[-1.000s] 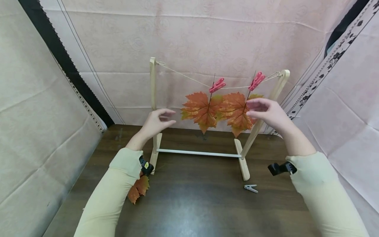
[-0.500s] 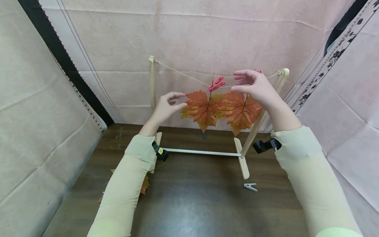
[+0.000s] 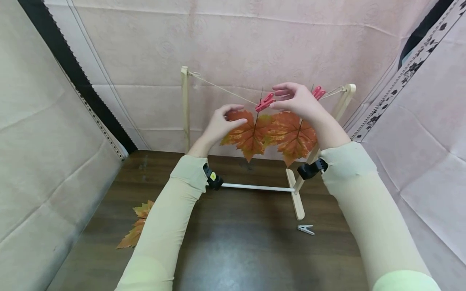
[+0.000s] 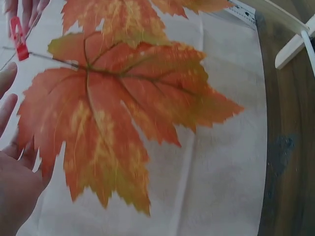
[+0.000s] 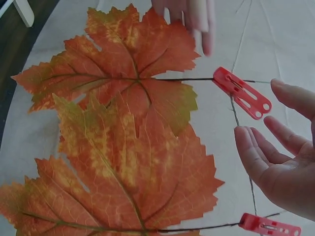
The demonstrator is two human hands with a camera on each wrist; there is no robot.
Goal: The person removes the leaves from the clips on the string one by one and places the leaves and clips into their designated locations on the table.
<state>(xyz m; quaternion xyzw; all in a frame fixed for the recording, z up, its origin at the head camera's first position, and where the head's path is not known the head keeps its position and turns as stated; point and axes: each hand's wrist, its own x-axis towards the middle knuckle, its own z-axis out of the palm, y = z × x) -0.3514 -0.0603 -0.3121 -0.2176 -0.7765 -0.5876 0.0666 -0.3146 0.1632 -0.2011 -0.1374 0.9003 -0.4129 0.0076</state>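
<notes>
- Head view: your right hand point(image 3: 296, 101), fingers spread and holding nothing, sits just beside the left red peg point(image 3: 265, 102), which tilts up to the right on the string point(image 3: 225, 89).
- Your left hand point(image 3: 220, 123), relaxed, touches the left leaf point(image 3: 247, 135); its stem points up.
- Your right hand partly hides the second peg point(image 3: 318, 92).
- Two hanging leaves, two red pegs.

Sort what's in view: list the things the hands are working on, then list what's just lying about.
In hand:
left hand at the left hanging leaf
right hand by the left red peg
string
wooden rack

Lying about:
white peg on the table
loose leaves
right hanging leaf with its red peg
</notes>
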